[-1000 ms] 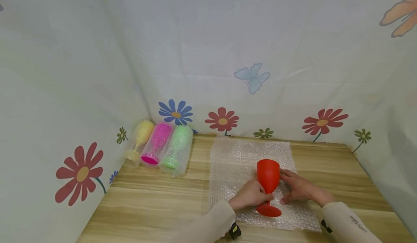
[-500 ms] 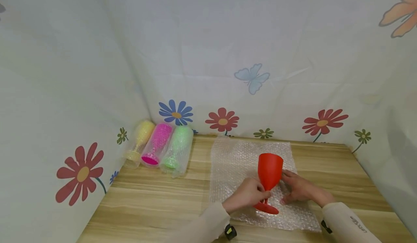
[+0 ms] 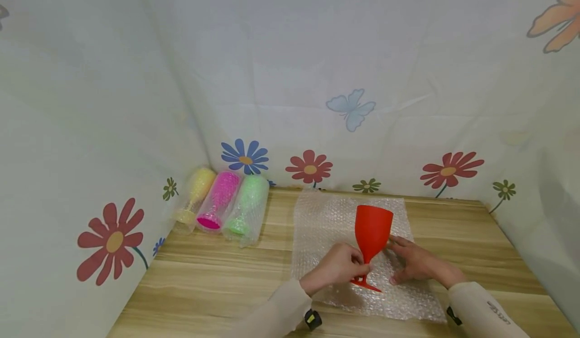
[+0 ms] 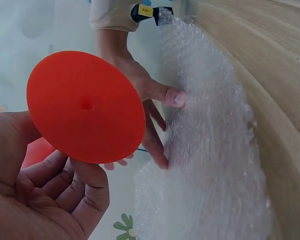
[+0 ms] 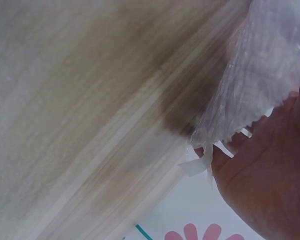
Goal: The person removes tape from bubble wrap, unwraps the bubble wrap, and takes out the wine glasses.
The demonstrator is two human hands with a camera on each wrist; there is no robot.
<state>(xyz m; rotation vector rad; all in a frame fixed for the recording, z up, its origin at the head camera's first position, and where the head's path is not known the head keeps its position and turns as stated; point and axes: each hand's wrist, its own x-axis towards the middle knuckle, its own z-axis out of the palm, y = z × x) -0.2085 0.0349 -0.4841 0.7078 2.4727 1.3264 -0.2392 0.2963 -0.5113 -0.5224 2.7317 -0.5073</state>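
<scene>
My left hand pinches the stem of a red goblet between thumb and fingers. The goblet tilts, its bowl up and leaning right, over a sheet of bubble wrap. From the left wrist, its round foot faces the camera and covers part of the fingers, with the wrap lying beyond it. My right hand rests on the wrap right of the goblet, fingers spread and fairly straight. In the right wrist view the edge of the wrap lies beside the palm.
Yellow, pink and green goblets, each in bubble wrap, lie side by side at the back left of the wooden table. A flower-printed white curtain encloses the back and sides.
My left hand has moved up and left with the goblet, tipping it so that its foot now shows nearly edge-on in the head view. The right hand has stayed in place.
</scene>
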